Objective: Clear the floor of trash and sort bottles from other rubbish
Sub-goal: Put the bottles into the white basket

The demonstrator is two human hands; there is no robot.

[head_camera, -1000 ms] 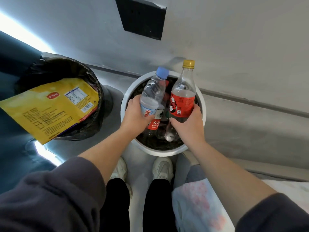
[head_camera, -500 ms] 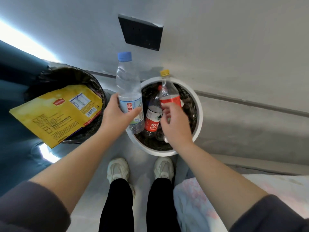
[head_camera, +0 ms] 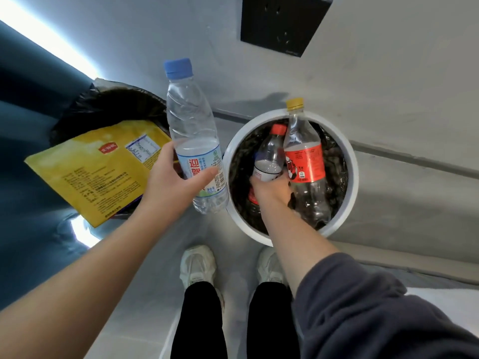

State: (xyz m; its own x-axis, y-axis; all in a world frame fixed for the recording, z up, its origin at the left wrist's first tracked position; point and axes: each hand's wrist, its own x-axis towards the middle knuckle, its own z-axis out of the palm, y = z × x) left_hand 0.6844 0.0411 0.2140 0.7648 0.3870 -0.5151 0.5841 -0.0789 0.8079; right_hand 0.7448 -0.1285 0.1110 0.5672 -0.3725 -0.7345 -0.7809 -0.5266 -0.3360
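My left hand grips a clear water bottle with a blue cap, upright, just left of the white bin. Inside that bin, lined with a black bag, stands a soda bottle with a red label and yellow cap, leaning on the far rim. My right hand reaches into the bin and grips a smaller clear bottle with a red cap. A black bin to the left holds a large yellow snack bag sticking out over its rim.
My two white shoes stand on the grey floor just before the bins. A grey wall with a black panel rises behind them. Dark blue fabric fills the left side; pale fabric lies at the lower right.
My right hand let go of the yellow-capped soda bottle, which now stands in the white bin, and took hold of the red-capped bottle. My left hand has lifted the water bottle out to the left.
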